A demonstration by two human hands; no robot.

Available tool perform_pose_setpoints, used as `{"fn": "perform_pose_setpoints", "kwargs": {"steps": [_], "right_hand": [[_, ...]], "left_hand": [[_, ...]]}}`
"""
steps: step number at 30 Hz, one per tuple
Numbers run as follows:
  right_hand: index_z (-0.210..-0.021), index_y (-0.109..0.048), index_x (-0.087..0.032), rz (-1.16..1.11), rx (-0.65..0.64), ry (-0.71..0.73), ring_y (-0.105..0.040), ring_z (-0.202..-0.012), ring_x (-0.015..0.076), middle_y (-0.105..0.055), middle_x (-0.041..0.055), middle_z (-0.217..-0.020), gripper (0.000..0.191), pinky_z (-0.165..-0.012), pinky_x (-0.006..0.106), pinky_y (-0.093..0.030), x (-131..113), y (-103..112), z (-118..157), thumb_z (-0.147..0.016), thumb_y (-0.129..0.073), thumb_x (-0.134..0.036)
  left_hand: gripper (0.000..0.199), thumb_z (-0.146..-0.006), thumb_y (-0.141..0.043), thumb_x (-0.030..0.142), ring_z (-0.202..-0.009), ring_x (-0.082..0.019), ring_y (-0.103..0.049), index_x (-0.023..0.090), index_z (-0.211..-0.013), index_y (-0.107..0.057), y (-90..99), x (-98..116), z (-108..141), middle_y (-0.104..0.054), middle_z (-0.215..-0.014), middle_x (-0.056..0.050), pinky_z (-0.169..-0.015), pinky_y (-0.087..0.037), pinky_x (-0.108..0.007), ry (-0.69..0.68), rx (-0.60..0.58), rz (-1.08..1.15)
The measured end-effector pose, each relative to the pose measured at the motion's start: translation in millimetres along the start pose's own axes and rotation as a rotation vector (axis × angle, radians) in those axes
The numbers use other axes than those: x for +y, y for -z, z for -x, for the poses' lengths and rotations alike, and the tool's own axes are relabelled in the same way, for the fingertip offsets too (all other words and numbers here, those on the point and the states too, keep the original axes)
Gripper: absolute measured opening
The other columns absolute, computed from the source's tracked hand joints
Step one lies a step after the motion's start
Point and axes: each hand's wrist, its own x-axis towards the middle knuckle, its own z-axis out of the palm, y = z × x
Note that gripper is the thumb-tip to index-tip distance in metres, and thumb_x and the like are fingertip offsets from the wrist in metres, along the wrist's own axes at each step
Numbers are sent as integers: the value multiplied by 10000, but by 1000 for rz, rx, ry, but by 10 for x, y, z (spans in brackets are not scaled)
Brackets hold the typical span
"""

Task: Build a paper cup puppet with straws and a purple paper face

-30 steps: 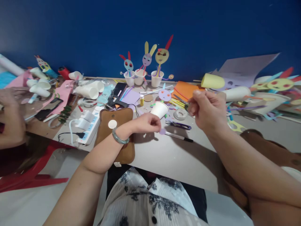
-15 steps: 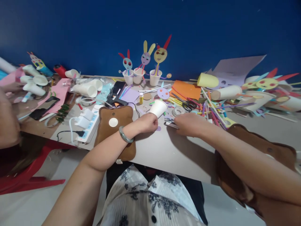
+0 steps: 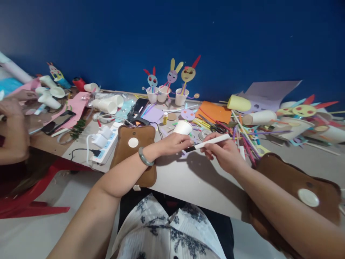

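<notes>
A white marker (image 3: pixel 212 141) with a black cap lies slantwise in my right hand (image 3: pixel 226 154), gripped between thumb and fingers. My left hand (image 3: pixel 172 144), with a bangle on its wrist, has its fingertips closed at the capped end. Just behind the left hand is a white paper cup (image 3: pixel 182 127); its lower part is hidden by that hand, so I cannot tell whether they touch. A purple paper rabbit face (image 3: pixel 188 114) is right behind the cup. Beyond my right hand lie a tape roll (image 3: pixel 204 134) and black scissors (image 3: pixel 217 128).
Three paper-faced figures in cups (image 3: pixel 164 94) line the blue wall. To the left are a brown pouch (image 3: pixel 133 154), a power strip (image 3: pixel 106 145) and a glue gun (image 3: pixel 137 118). Coloured sticks and markers (image 3: pixel 244 135) and another brown pouch (image 3: pixel 293 190) lie right. Another person's arm (image 3: pixel 16 133) is far left.
My right hand has lifted and turned, bringing the marker up across toward my left hand. My left hand has gone from a fist by the cup to fingertips at the marker's cap.
</notes>
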Motion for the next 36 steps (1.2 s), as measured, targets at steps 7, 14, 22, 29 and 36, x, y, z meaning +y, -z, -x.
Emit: {"fn": "perform_pose_setpoints", "kwargs": {"steps": [7,14,22,29,36], "right_hand": [[-876,-637,-229,-147,-21,-12,-502,-492,125,-577,-41,-592,285,-458,260,-384,217,-102,-77,-792,-762,-471],[-898,-667,-242,-145,1,-11,-528,-512,131,-638,-9,-659,282,-466,272,-408,343,-59,-62,-872,-715,-518],[-882,-655,-243,-263,87,15,-523,-473,116,-671,-9,-656,318,-426,258,-375,98,-149,125,-818,-776,-529],[-895,-652,-265,-158,91,139,-558,-440,151,-676,6,-650,287,-375,298,-374,-119,-162,323,-850,-743,-534],[-918,-647,-277,-83,102,168,-514,-411,156,-622,-7,-601,306,-359,311,-363,-69,-100,398,-857,-721,-568]], "left_hand": [[380,-1012,-460,459,-692,-123,-570,149,-948,-670,-43,47,1,-641,-763,-8,-673,-427,-239,-26,-149,30],[350,-1017,-473,412,-717,-130,-603,143,-878,-648,2,24,-48,-663,-788,-32,-671,-447,-238,11,-203,60],[518,-989,-444,610,-565,-103,-494,175,-728,-546,54,28,-7,-529,-598,14,-569,-403,-241,-15,-311,172],[571,-894,-550,709,-495,-84,-400,192,-666,-468,64,100,34,-435,-566,35,-473,-347,-247,64,-508,501],[635,-788,-649,762,-475,-69,-302,209,-616,-390,36,207,24,-286,-557,74,-435,-288,-250,120,-591,729]]}}
